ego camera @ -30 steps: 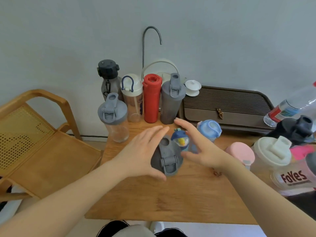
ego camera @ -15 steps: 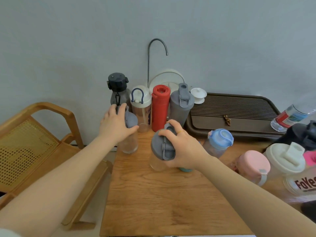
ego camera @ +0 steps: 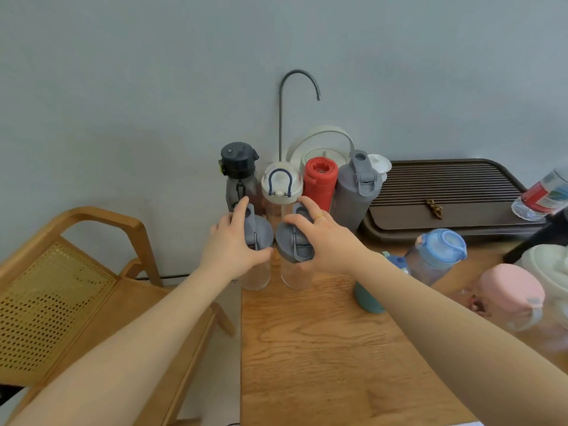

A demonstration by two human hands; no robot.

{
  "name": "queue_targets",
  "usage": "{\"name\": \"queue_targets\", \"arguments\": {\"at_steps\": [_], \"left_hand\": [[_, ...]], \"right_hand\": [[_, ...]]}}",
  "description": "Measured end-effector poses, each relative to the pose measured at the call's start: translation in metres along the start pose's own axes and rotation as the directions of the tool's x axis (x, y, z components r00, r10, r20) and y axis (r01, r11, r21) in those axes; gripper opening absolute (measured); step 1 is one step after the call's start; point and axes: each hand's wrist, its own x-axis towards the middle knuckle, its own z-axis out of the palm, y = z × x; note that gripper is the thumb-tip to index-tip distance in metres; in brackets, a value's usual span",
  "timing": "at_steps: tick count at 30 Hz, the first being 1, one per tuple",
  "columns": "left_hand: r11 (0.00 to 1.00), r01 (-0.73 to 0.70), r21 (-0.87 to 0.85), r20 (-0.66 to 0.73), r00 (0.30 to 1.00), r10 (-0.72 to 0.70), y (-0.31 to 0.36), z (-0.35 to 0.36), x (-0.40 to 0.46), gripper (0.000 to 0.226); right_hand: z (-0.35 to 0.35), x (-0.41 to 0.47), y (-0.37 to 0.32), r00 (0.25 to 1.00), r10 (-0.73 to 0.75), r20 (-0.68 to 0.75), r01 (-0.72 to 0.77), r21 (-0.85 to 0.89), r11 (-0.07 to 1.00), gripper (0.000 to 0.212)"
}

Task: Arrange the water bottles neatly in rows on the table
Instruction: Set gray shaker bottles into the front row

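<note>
Since half a second ago, our right hand (ego camera: 325, 241) has carried its grey-lidded bottle (ego camera: 293, 256) leftward; it now stands upright just beside the twin bottle (ego camera: 256, 250) our left hand (ego camera: 233, 244) grips, both lids clasped, in front of the back row (ego camera: 319, 182) on the bench (ego camera: 322, 348).

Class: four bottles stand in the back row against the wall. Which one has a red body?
The red bottle, third from the left, between the white-lidded clear bottle and the tall grey bottle. The others are dark, clear or grey.
</note>
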Motion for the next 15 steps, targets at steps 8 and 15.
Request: {"name": "queue_targets", "arguments": {"at_steps": [8,15], "left_hand": [[0.963,-0.076,0.257,0.001,0.997,0.078,0.009,-0.009,-0.003,0.098],[0.755,-0.655,0.007,-0.138,0.747,0.65,0.083,-0.004,-0.022,0.053]], "right_hand": [[0.001,-0.004,0.0,1.0,0.004,-0.03,-0.005,-0.035,0.999,0.093],[-0.021,-0.055,0.01,0.931,0.077,-0.358,-0.011,0.184,0.983,0.068]]}}
